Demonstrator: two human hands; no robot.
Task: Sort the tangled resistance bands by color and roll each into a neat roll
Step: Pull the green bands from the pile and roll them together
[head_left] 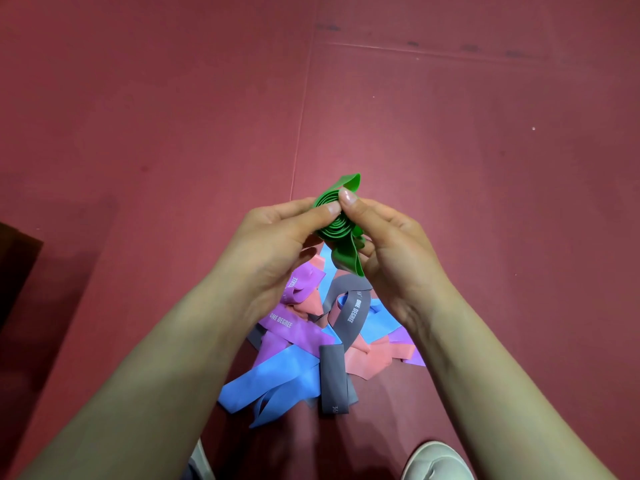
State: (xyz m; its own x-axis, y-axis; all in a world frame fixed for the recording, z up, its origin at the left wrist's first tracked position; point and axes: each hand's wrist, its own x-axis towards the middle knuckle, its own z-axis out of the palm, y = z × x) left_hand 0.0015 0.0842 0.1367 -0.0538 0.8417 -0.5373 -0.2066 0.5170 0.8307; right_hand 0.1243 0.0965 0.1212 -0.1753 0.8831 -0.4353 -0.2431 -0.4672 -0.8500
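- In my head view, the green band [337,223] sits near the centre, held in the air between both hands. Most of it is wound into a tight spiral whose coiled edge faces me.
- A loose tail of the same green band sticks up at 12 o'clock from the spiral. Another flap hangs down at 5 o'clock.
- The left hand [273,244] comes in from 7 o'clock. Its thumb presses on the near face of the spiral and its fingers curl round behind, so it pinches the roll.
- The right hand [391,251] comes in from 5 o'clock. Its thumb tip rests on the upper rim of the spiral, just beside the left thumb, and its fingers are curled behind the hanging flap, gripping it.
- At 6 o'clock of the roll, a tangled pile [332,341] lies on the red mat [450,133], between my forearms.
- In the pile, a purple band [294,327] printed "ONE DEGREE" lies at 9 o'clock and a blue band [277,379] at 7 o'clock. A grey band [334,379] is folded flat at 6 o'clock and a pink band [367,362] lies at 4 o'clock.
- The bands overlap, and I cannot tell how many there are of each colour.
- A seam [301,133] in the mat runs from the hands toward 12 o'clock.
- A pale shoe [436,462] shows at the bottom edge at 5 o'clock, and a dark object [17,271] at the left edge at 9 o'clock.
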